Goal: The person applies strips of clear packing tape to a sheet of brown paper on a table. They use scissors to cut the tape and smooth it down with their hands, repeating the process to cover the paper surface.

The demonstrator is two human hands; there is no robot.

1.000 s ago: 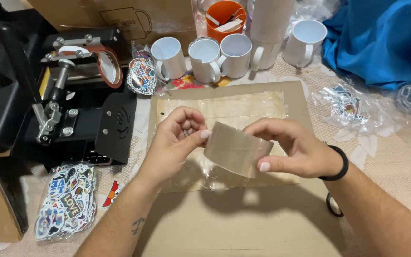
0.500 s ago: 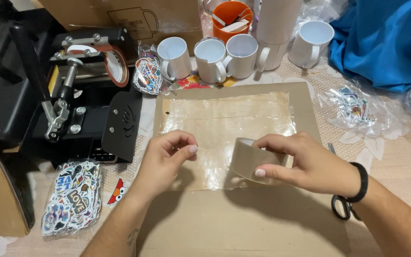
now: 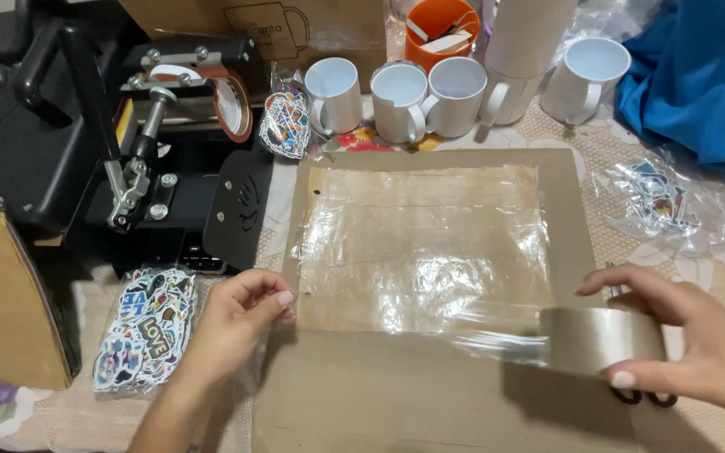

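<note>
The tape strip (image 3: pixel 413 331) runs straight between the hands: left hand (image 3: pixel 232 323) pinches its free end, right hand (image 3: pixel 698 348) grips the tape roll (image 3: pixel 602 340).

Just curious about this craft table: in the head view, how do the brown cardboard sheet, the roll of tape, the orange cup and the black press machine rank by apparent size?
1. Brown cardboard sheet
2. Black press machine
3. Roll of tape, nearer the camera, so unsure
4. Orange cup, partly hidden
</note>
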